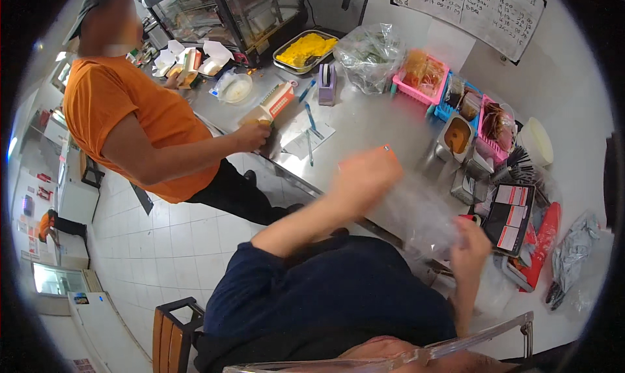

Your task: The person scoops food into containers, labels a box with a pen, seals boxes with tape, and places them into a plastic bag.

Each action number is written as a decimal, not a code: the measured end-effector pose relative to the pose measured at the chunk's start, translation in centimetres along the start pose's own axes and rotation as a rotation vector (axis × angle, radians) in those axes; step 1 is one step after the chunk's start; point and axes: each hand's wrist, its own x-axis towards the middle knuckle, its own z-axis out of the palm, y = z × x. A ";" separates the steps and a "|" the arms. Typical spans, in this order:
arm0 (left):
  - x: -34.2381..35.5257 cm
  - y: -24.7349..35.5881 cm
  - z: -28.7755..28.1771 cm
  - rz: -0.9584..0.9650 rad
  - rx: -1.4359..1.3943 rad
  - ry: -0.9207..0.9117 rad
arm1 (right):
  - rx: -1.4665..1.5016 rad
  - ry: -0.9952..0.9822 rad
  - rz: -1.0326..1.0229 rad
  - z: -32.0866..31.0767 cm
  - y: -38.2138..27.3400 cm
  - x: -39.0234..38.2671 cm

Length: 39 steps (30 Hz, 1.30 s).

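A clear plastic bag (416,216) stretches in front of my body, over the near edge of the steel table. At its right side my right hand (472,249) is closed on the bag's edge. My left hand (366,177) is at the bag's far left side, smeared by motion, so its fingers do not show clearly. By its fingertips is a small orange patch (390,153) of something I cannot make out. On the table beyond lie a paper slip (322,138), several blue pens (310,117) and a purple tape dispenser (327,86).
A co-worker in an orange shirt (130,106) stands at the left, one hand by an orange-and-white food box (277,99). Right of me are a tablet (511,216), sauce container (458,135) and pink basket (416,89). Farther back stand a yellow-food tray (306,50) and display case (224,14).
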 end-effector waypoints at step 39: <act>-12.9 -7.2 4.4 -0.663 -1.306 -0.381 | 1.035 0.038 0.625 5.8 2.6 0.4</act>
